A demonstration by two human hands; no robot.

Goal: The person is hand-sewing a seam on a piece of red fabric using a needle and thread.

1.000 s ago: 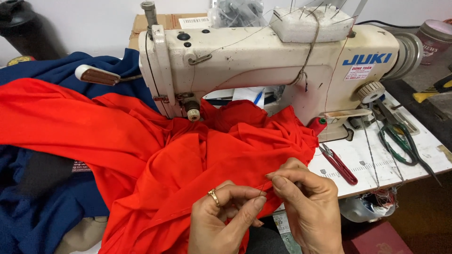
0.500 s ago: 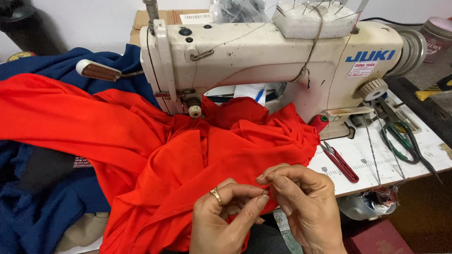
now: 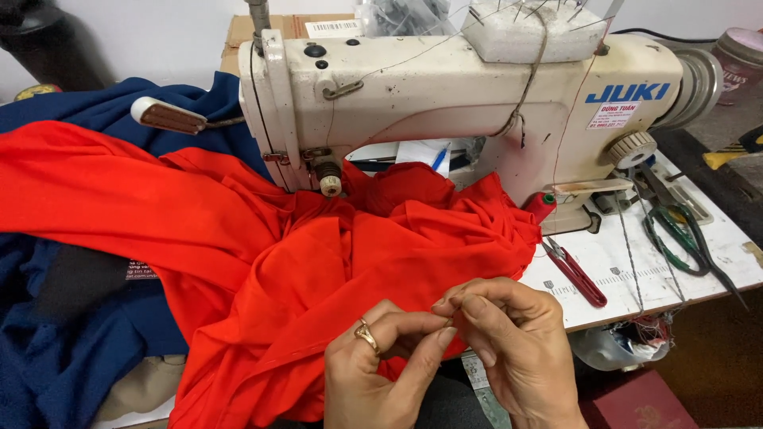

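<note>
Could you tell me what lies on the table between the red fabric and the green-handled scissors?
In the head view, red-handled snips lie between the red fabric and the scissors.

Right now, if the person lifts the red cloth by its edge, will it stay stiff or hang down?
The red cloth will probably hang limp: it already lies in soft folds and bunches under the sewing machine. It looks thin, so likely light. Both hands pinch its edge between fingertips, which suggests it may slide easily.

I count one sewing machine (image 3: pixel 477 119), one red cloth (image 3: pixel 262 262), one blue cloth (image 3: pixel 71 349), one red snips (image 3: pixel 576 274), one green scissors (image 3: pixel 675 238).
</note>
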